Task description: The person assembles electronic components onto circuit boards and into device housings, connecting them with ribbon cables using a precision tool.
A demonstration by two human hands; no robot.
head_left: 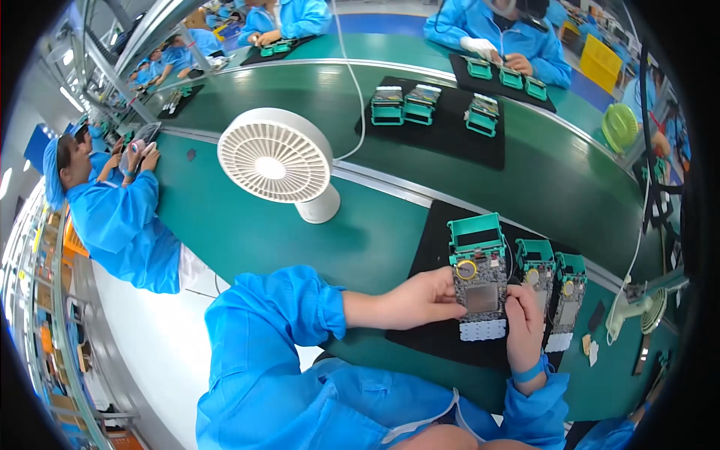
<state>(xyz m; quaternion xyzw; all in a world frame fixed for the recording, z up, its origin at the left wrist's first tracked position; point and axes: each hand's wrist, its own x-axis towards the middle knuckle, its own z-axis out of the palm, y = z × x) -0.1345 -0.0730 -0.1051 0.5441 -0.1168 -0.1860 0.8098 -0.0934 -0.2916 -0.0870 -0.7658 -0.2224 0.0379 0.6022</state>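
A circuit board [481, 298] lies upright in front of me over a black mat, with a teal plastic frame at its far end. On it are a round yellow-ringed part, a square silver plate and a white strip along the near edge. My left hand [420, 300] grips its left edge, thumb on the near side of the fingers. At the right edge, my right hand [525, 319] has curled fingers closed against the board; a blue band circles that wrist. Just right of it lie two similar boards with teal frames [535, 255] [571, 266], partly covered by my right hand.
A white desk fan [276, 157] stands left of the mat [427, 337]. Beyond a metal rail, several teal-framed boards [418, 105] rest on another black mat [491, 146]. Co-workers in blue sit opposite and at left. A smaller fan [637, 311] and paper scraps [592, 352] are at right.
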